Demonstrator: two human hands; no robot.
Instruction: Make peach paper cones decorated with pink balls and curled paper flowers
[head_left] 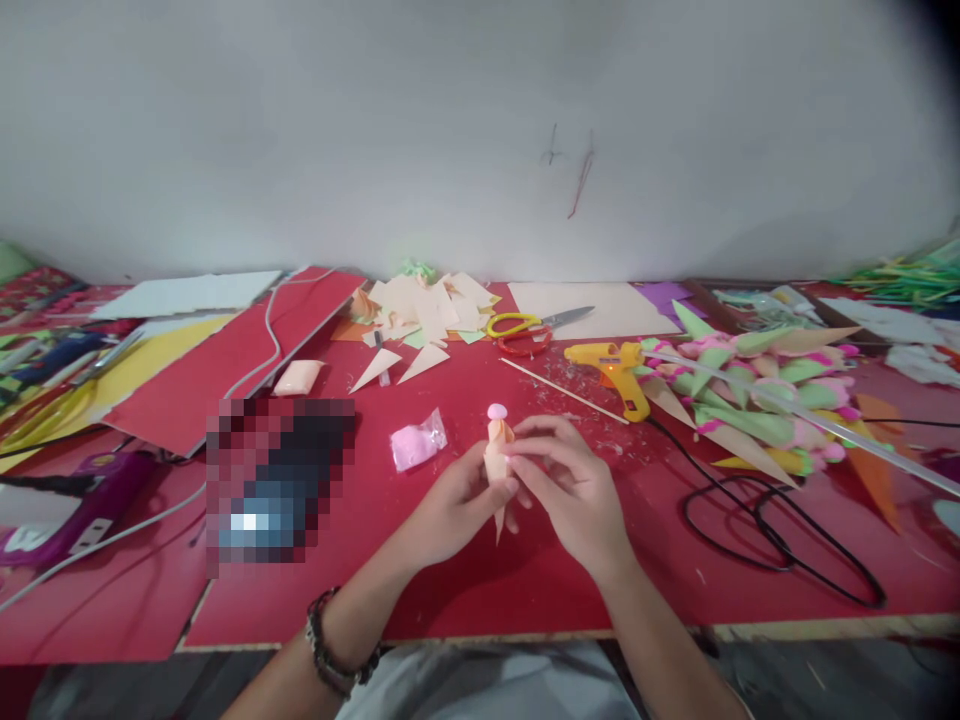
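My left hand (457, 510) is closed around a small cream paper cone (496, 466), its point hanging down below the fingers. A round pink piece (496, 411) tops the cone, and a folded peach bit (501, 432) sits just under it. From the other side, my right hand (577, 490) pinches the cone's upper edge near that peach bit with thumb and fingertips. Beyond my left hand lies a small packet of pink material (418, 442). A yellow glue gun (619, 375) rests on the red table (465, 610) past my right hand.
Cream paper pieces (427, 305) are heaped by the wall, beside scissors (540, 325). A thin stick (562, 390) lies in front. Several finished-looking paper cones (750, 390) pile up at right, above a looped black cord (780, 540). A blurred dark object (285, 480) lies left.
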